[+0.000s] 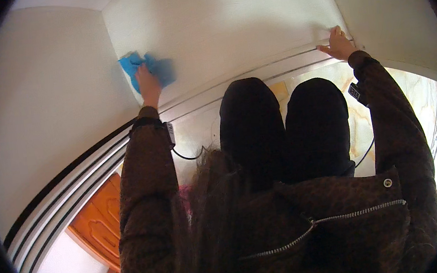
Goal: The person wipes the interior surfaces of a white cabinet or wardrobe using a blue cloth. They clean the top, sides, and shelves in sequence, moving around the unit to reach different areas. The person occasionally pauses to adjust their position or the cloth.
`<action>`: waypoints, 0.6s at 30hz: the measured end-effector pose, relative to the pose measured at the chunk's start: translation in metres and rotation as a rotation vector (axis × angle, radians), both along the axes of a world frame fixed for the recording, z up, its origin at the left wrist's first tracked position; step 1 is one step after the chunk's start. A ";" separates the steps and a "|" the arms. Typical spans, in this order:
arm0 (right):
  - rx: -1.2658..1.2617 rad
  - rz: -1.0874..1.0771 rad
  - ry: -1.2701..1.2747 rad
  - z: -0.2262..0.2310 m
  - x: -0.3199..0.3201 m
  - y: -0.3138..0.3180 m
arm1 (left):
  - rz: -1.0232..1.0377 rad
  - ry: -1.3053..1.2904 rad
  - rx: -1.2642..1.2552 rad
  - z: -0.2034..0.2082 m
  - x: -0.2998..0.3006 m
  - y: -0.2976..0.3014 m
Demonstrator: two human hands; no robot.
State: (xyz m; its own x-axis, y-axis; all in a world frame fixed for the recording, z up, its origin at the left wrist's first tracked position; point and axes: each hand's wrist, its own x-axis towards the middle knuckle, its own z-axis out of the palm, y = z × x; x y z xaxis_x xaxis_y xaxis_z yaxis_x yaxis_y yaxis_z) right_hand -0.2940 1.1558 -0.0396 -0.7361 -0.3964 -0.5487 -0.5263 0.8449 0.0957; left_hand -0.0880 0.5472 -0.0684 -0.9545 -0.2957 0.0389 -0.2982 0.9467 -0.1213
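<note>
My left hand [149, 85] presses a crumpled blue cloth [164, 70] into the left inner corner of a white cupboard, where the side wall [60, 73] meets the white bottom board [235, 35]. Its fingers are closed on the cloth, partly hidden by its folds. At the right end of the front edge, my right hand [340, 46] rests with thumb and fingers apart, nothing in it. Beneath that hand runs a pale sliding-door track [254, 73] with narrow grooves.
My knees [251, 117] are bent close to the track. Left of me stand white door-frame rails with black edging [70, 177] and an orange-brown wooden panel [100, 216]. Marbled floor tiles [409, 92] lie at right. Cables [186, 155] hang from my wrists.
</note>
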 end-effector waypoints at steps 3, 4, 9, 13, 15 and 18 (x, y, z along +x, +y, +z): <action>0.240 0.182 -0.179 0.008 -0.017 -0.012 | -0.089 0.039 0.202 0.014 -0.023 0.038; 0.060 0.097 -0.079 0.013 -0.018 -0.018 | -0.177 0.143 0.275 0.020 -0.034 0.064; -0.520 0.312 0.102 0.046 -0.012 -0.077 | -0.527 0.076 0.381 0.042 -0.079 0.200; -0.738 0.423 0.030 0.078 0.022 -0.127 | -0.621 0.103 0.476 0.071 -0.080 0.232; -0.721 0.465 -0.066 0.091 0.042 -0.150 | -0.529 0.106 0.464 0.086 -0.067 0.225; -1.129 0.633 0.046 0.092 0.081 -0.185 | -0.253 0.140 0.415 0.091 -0.039 0.223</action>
State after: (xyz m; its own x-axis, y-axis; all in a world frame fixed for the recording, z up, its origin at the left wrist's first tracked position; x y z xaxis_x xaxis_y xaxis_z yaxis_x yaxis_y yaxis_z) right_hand -0.2127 0.9713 0.0524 -0.2607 -0.9049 0.3364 -0.8772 0.0765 -0.4741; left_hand -0.1271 0.7702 0.0230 -0.9923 -0.0738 0.0995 -0.0402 0.9516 0.3048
